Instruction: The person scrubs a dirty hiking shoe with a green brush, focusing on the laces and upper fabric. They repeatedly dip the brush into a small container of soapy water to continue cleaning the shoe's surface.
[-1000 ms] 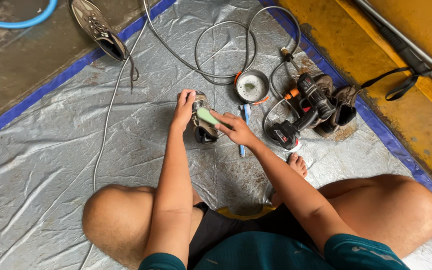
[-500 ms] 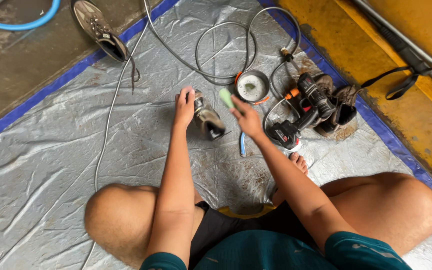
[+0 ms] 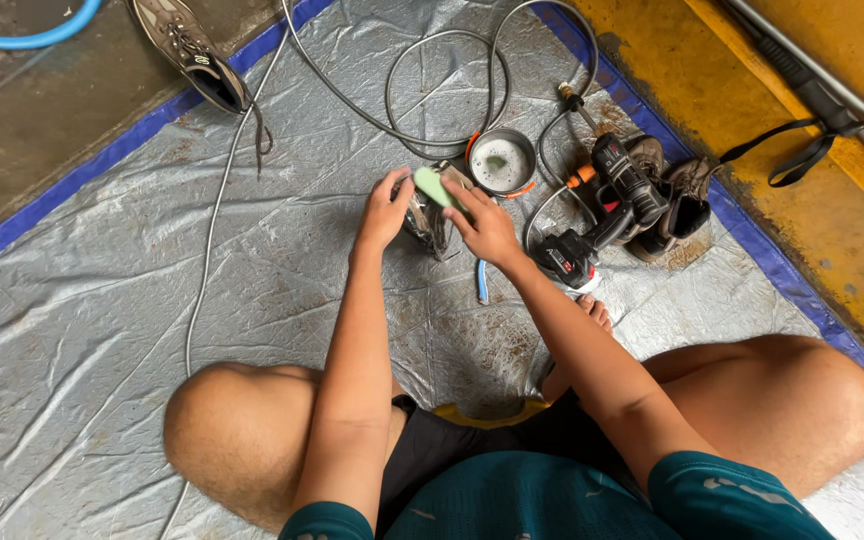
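Silver tarp (image 3: 102, 330) with a blue edge fills most of the frame, crinkled plastic weave, brown dirt stains at centre. Yellow painted ledge (image 3: 852, 250) runs down the right side. Grey hose (image 3: 432, 120) loops across the upper middle, smooth rubber.

Person sits cross-legged at the bottom of the frame. Left hand (image 3: 384, 212) is wrapped around a dark muddy shoe (image 3: 430, 218) at frame centre and holds it up off the tarp. Right hand (image 3: 487, 228) pinches a pale green sponge (image 3: 434, 186), a soft rounded block, pressed onto the shoe's upper. Both hands are closed on their things.

Progress, as a judgement: scrubbing is mid-way; the shoe looks dirty in places, though it is mostly hidden by the hands, so hard to be sure. One lone shoe (image 3: 187, 50) lies at upper left off the tarp, untouched, and a further pair (image 3: 667, 195) waits at right.

Cordless sprayer (image 3: 602, 215), black and red hard plastic, lies right of the hands. Small round metal bowl (image 3: 502, 160) with suds sits just above the hands. Blue toothbrush (image 3: 481, 280) lies below the right hand.
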